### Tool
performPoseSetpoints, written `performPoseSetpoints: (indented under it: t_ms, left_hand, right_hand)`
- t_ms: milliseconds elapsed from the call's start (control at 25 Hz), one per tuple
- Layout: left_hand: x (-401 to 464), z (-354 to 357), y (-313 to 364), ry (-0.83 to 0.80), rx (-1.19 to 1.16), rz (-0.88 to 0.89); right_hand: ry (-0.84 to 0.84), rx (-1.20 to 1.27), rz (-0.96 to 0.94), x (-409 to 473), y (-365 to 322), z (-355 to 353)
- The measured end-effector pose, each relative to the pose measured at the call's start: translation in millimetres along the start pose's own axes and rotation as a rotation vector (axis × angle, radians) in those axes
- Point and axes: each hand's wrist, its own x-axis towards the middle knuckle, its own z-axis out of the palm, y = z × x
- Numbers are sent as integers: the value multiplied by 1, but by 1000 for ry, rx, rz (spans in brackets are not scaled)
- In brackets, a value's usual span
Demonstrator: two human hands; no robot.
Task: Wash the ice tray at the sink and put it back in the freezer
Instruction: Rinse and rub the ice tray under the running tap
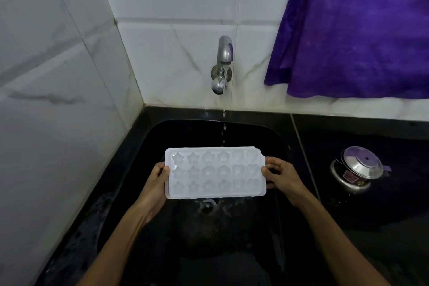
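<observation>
Head view looks down into a black sink [148, 146] set in a dark surface [371, 216], with white marbled tiles behind. Both hands hold a white ice tray [214, 173] flat above the basin, over the drain [206, 206]. Left hand [155, 183] has its grip curled round the tray's left short edge, thumb on top; right hand [282, 177] pinches the right short edge, fingers bent round it. Moulds in the tray are star and flower shapes (three rows of them). A steel tap [222, 65] on the wall drips a thin broken line of water down toward the tray's far edge. To the right, a steel lidded pot [358, 169] stands on the surface, and a purple cloth [355, 30] hangs above it.
</observation>
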Motion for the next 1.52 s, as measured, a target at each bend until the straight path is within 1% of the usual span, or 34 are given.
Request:
performPoseSetpoints:
  t_ms: [120, 280, 360, 480, 560, 640, 720, 800, 880, 920, 960, 1000, 1080, 1120, 1160, 1240, 1280, 1320, 1360, 1400, 1480, 1520]
  left_hand:
    - [-6, -7, -20, 10, 119, 20]
    - [-14, -17, -39, -30, 259, 122]
    - [-15, -23, -45, -43, 382, 216]
    - [-19, -29, -49, -39, 608, 407]
    - [-26, -28, -45, -35, 684, 495]
    - [-35, -23, -32, -42, 712, 570]
    - [-43, -20, -16, -8, 730, 736]
    - [-45, -22, 0, 54, 765, 961]
    - [-43, -27, 4, 79, 825, 1148]
    - [-41, -30, 0, 56, 868, 1183]
    - [-42, -29, -7, 18, 906, 1164]
    - [-44, -28, -16, -25, 925, 1088]
    - [-52, -24, -33, -94, 935, 861]
    - [-56, -23, -38, -89, 940, 823]
    - [-58, -24, -37, -55, 936, 860]
    - [-56, -26, -25, 37, 929, 1055]
    - [-52, -31, -19, 79, 944, 1142]
    - [-48, -33, -17, 93, 970, 1173]
    - [-45, -34, -21, 79, 992, 1142]
    - [-45, -32, -29, 32, 1007, 1065]
    - [-50, -29, -46, -64, 983, 895]
    - [-53, -29, -54, -61, 953, 869]
  right_hand:
    - [23, -53, -20, -13, 20, 2]
    - [31, -187, -93, -22, 47, 0]
    - [36, -257, -137, -25, 55, 0]
    - [60, -346, -219, -27, 62, -3]
    - [47, -407, -288, -31, 56, -6]
    - [84, -488, -431, -34, 40, -10]
    - [180, -538, -615, -40, 16, -15]
    - [274, -525, -769, -50, -5, -22]
    - [365, -561, -838, -59, -9, -26]
    - [388, -604, -844, -62, -3, -25]
    - [374, -651, -826, -65, 7, -21]
    - [319, -695, -790, -66, 21, -16]
    - [150, -762, -594, -71, 39, -6]
    - [124, -762, -558, -74, 41, -4]
    - [142, -717, -575, -74, 38, -5]
    - [261, -651, -701, -79, 18, -8]
    - [323, -660, -768, -80, 9, -9]
    - [343, -679, -823, -76, 9, -11]
    - [333, -702, -826, -72, 13, -12]
    - [296, -728, -788, -67, 24, -9]
    - [203, -770, -648, -67, 45, 0]
    - [218, -755, -634, -68, 49, 1]
